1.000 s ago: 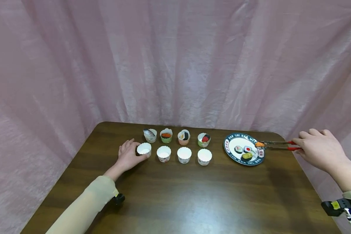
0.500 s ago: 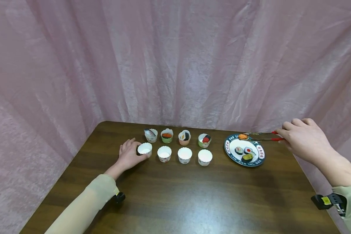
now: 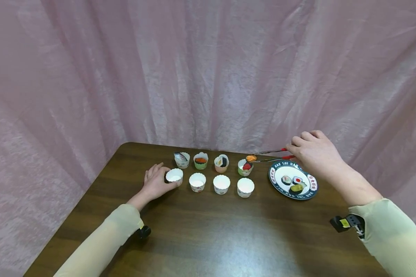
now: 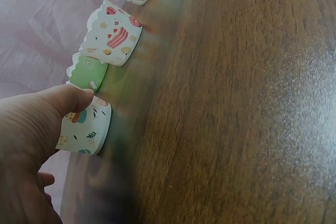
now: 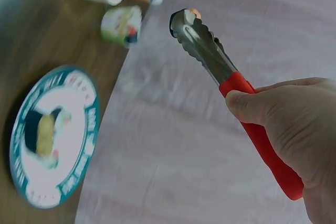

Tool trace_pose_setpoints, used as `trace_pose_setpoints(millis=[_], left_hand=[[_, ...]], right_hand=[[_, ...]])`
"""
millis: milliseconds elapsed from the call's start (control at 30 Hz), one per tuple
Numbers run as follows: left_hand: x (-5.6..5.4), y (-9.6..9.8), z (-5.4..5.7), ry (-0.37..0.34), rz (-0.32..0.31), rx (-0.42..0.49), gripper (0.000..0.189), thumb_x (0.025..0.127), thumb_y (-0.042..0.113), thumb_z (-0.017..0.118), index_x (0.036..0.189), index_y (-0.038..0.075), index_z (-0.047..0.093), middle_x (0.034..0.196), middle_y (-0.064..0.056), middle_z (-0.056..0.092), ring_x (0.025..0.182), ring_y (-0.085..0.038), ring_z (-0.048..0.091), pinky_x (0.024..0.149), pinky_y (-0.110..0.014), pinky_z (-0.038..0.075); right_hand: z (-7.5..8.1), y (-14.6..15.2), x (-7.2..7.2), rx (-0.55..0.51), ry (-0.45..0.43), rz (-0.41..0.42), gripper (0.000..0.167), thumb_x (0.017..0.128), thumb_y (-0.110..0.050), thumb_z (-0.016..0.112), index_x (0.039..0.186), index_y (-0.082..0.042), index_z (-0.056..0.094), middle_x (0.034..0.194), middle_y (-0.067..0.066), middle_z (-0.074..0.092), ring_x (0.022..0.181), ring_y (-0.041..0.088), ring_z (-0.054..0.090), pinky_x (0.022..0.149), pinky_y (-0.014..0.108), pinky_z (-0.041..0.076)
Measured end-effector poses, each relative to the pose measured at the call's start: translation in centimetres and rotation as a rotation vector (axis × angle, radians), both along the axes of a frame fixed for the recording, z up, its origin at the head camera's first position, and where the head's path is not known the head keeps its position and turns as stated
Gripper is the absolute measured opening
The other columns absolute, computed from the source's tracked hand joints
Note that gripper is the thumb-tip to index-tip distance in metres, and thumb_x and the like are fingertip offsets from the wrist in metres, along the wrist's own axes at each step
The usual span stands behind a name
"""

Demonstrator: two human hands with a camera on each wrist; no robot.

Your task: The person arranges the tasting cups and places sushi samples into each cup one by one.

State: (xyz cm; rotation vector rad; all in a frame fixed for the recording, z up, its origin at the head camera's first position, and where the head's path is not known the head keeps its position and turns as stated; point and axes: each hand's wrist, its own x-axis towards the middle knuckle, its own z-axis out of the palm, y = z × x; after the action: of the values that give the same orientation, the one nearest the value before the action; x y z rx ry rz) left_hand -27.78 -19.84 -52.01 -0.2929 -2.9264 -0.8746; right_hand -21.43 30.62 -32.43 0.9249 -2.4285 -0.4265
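My right hand (image 3: 315, 154) grips a pair of metal tongs (image 5: 202, 43) by the red handles. Pinched in the tips is an orange-topped sushi piece (image 3: 251, 158), which overlaps the rightmost back-row cup (image 3: 244, 170) in the head view. My left hand (image 3: 157, 179) holds the leftmost front-row paper cup (image 4: 86, 129) between thumb and fingers. This white cup stands on the table, its inside bare. Three more white cups, such as the patterned one (image 4: 113, 35), continue the front row. Behind them, each back-row cup holds a sushi piece, one of them orange in a green cup (image 3: 200, 163).
A round plate (image 3: 275, 181) with a blue-green lettered rim lies right of the cups, bearing several sushi pieces (image 3: 296, 187). The brown wooden table (image 3: 201, 227) ends at the back against a pink curtain (image 3: 208, 77).
My right hand has carried the tongs and the orange-topped sushi left, from the plate's right rim across to the rightmost back cup. My left hand stays on its cup.
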Motion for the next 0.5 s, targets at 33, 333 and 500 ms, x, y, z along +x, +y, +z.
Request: trace_pose_setpoints(millis=[33, 333, 500], left_hand=[[0.0, 0.0, 0.0, 0.000, 0.000, -0.004, 0.069, 0.083, 0.051, 0.081, 0.128, 0.003, 0.059, 0.159, -0.028, 0.031, 0.149, -0.049, 0.015, 0.115, -0.071, 0.005], [0.2, 0.1, 0.1, 0.001, 0.002, 0.003, 0.068, 0.082, 0.048, 0.082, 0.128, 0.003, 0.059, 0.159, -0.027, 0.032, 0.149, -0.048, 0.016, 0.116, -0.070, 0.004], [0.3, 0.1, 0.1, -0.004, 0.004, 0.010, 0.069, 0.082, 0.050, 0.081, 0.128, 0.003, 0.059, 0.159, -0.027, 0.032, 0.150, -0.048, 0.015, 0.116, -0.070, 0.003]], right_hand=[[-0.1, -0.6, -0.3, -0.007, 0.004, 0.014, 0.030, 0.075, -0.009, 0.087, 0.102, -0.011, 0.075, 0.093, 0.005, 0.064, 0.094, 0.033, 0.059, 0.085, 0.054, 0.045], [-1.1, -6.2, -2.5, -0.015, 0.033, 0.107, 0.028, 0.076, -0.015, 0.087, 0.101, -0.012, 0.075, 0.090, 0.003, 0.062, 0.093, 0.030, 0.057, 0.086, 0.049, 0.045], [-1.5, -9.1, -3.1, 0.008, 0.049, 0.141, 0.027, 0.079, -0.017, 0.086, 0.103, -0.014, 0.076, 0.092, 0.002, 0.063, 0.092, 0.029, 0.056, 0.088, 0.048, 0.044]])
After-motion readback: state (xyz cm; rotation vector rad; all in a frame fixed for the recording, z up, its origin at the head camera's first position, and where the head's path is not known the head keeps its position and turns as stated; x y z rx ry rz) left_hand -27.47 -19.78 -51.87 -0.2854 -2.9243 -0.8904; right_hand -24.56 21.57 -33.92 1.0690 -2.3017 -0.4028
